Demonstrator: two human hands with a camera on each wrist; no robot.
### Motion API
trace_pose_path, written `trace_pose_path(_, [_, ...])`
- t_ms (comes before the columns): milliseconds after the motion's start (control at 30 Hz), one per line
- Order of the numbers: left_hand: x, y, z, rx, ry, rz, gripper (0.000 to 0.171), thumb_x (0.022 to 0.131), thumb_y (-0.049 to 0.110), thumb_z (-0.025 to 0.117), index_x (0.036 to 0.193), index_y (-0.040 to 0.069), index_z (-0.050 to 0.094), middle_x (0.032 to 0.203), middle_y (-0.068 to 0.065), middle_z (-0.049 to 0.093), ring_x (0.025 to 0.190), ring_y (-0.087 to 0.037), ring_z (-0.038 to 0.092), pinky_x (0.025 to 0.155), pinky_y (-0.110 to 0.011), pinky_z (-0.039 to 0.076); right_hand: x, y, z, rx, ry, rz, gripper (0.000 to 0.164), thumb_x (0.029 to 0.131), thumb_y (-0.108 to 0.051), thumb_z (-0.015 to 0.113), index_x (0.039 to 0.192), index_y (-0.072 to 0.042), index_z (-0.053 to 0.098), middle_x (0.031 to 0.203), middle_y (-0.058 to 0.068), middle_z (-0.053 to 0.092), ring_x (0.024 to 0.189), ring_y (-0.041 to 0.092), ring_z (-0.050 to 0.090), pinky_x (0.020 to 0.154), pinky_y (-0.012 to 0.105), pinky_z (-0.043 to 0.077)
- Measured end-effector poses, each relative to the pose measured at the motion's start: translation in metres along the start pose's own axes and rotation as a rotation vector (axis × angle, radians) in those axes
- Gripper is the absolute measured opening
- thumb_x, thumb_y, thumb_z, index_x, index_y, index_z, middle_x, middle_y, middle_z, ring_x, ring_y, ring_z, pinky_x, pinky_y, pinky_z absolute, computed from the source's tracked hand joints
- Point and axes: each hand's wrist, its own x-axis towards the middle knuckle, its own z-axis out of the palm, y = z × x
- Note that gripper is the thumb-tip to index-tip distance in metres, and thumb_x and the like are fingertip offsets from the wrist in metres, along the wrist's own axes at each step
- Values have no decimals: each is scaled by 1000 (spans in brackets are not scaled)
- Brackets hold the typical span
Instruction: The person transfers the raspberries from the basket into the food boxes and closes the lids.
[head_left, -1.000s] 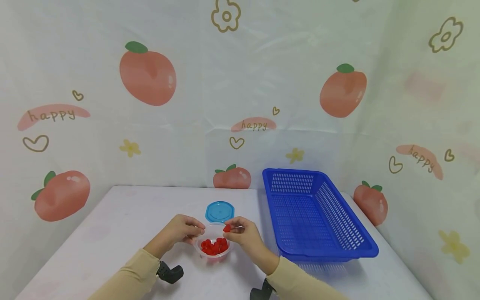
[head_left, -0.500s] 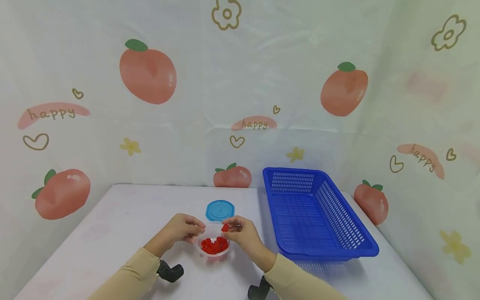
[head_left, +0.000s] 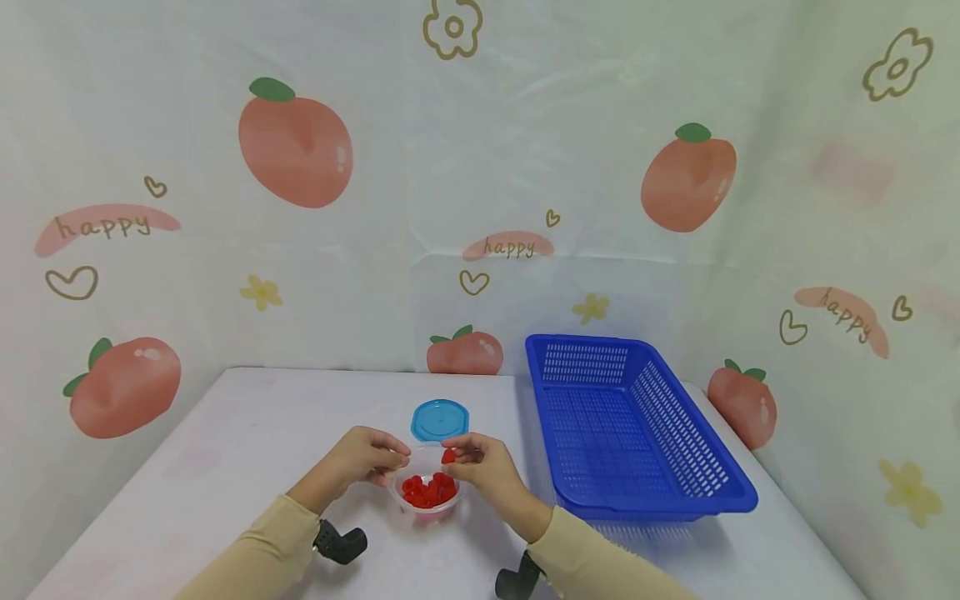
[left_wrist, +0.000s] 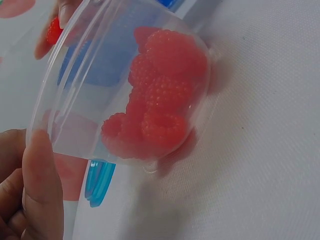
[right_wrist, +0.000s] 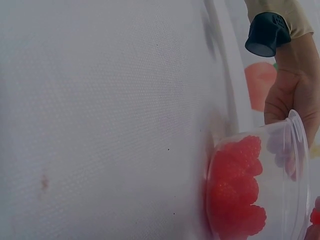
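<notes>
A clear plastic tub (left_wrist: 85, 130) stands on the white table with several raspberries (left_wrist: 167, 92) heaped at its bottom. My left hand (head_left: 365, 458) holds the tub's left side, its fingers at the rim in the left wrist view. Over the tub's right rim, my right hand (head_left: 489, 472) pinches a single raspberry (head_left: 448, 457) between thumb and fingertips. That raspberry also shows beside the rim at the upper left of the left wrist view. Just behind the tub lies a blue lid (head_left: 440, 420).
To the right stands a large blue slotted basket (head_left: 622, 510). White table surface (head_left: 285, 417) stretches left of the hands. A black wrist camera (head_left: 341, 543) hangs under the left forearm and another (head_left: 517, 579) under the right. A fruit-printed cloth (head_left: 480, 167) rises behind.
My right hand and its raspberry have shifted slightly left over the tub. The left hand keeps its hold on the tub.
</notes>
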Motion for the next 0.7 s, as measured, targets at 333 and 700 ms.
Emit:
trace_pose_path(333, [1,-1,0,6,6,-3,16,86,15,72,97,4,73,79,-8,67,57,-17,56,56,-25,55,0,0,1,-23,3,-6,31,81,2,73,111,2,68,92,9,59,80,14,54,72,23,55])
trace_pose_path(700, [1,0,0,8,10,-8,16,86,16,72,97,4,73,76,-7,65,57,-17,56,57,-25,55,-15,-27,-1,-7,1,-8,29,82,3,71,111,4,67,91,11,58,80,15,53,72,22,54])
